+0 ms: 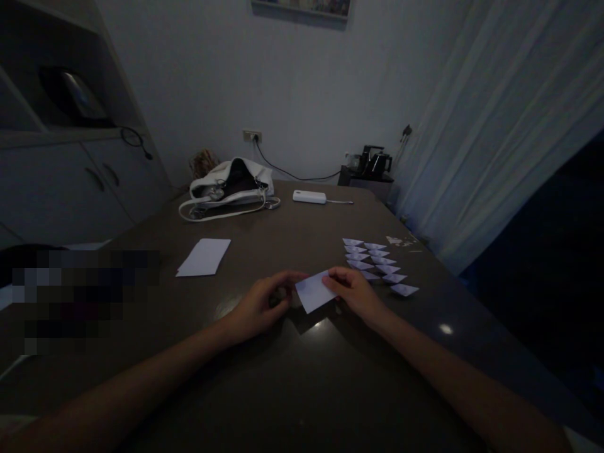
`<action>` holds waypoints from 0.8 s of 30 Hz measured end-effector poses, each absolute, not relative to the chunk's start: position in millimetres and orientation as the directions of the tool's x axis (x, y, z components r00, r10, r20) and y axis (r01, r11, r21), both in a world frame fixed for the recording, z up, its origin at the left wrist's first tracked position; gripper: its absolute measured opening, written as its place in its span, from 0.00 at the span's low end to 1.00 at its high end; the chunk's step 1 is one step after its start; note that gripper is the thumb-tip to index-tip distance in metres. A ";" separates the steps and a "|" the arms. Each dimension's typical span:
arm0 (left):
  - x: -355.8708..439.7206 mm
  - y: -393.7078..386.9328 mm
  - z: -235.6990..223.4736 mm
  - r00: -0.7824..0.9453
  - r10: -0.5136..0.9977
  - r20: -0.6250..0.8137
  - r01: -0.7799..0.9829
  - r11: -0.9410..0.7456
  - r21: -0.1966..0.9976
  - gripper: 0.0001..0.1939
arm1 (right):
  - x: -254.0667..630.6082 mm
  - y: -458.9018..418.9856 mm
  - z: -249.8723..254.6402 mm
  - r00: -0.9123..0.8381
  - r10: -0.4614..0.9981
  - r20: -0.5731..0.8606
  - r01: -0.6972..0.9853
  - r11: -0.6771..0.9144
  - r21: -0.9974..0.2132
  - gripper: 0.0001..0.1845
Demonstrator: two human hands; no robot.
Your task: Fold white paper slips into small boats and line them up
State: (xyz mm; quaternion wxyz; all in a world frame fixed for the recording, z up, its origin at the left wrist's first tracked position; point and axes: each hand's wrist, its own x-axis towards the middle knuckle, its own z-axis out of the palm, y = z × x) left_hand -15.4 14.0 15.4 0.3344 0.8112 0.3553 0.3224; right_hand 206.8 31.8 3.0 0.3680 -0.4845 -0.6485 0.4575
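A small white sheet of paper (312, 294), perhaps folded, is held slightly above the table, tilted. My right hand (355, 292) pinches its right side, thumb on top and fingers underneath. On the other side, my left hand (261, 306) has its fingers curved and its thumb apart, with the index fingertip at the paper's upper left edge. No firm grip shows there. Just beyond my right hand stand several folded paper boats (387, 269) in two slanting rows. A stack of white paper sheets (205, 257) lies farther left.
Toward the back of the brown table (302, 384) rest a white handbag (231, 189) and a white power strip or adapter (309, 197) with a short cable. Small paper scraps (401, 241) lie at the right edge. A black kettle (379, 163) stands beyond, near a curtain (438, 157).
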 end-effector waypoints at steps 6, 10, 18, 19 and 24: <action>-17.4 13.9 16.9 0.590 0.770 0.243 0.328 -0.504 0.799 0.09 | 205.1 28.7 1.4 -0.407 0.912 0.054 0.294 0.187 -0.937 0.09; -17.9 15.7 14.7 0.640 0.730 0.240 0.249 -0.492 0.834 0.08 | 201.9 25.3 0.1 -0.427 0.900 0.084 0.324 0.238 -0.916 0.09; -12.0 18.0 7.8 0.574 0.792 0.210 0.132 -0.342 0.930 0.07 | 192.4 13.5 4.3 -0.417 0.901 0.116 0.318 0.265 -0.910 0.09; -11.0 17.6 7.7 0.578 0.795 0.185 0.124 -0.310 0.942 0.07 | 191.4 12.5 4.7 -0.414 0.903 0.116 0.313 0.261 -0.913 0.09; -6.4 14.9 6.3 0.509 0.860 0.022 0.137 -0.107 0.985 0.09 | 189.7 12.4 2.0 -0.405 0.907 0.119 0.239 0.230 -0.943 0.09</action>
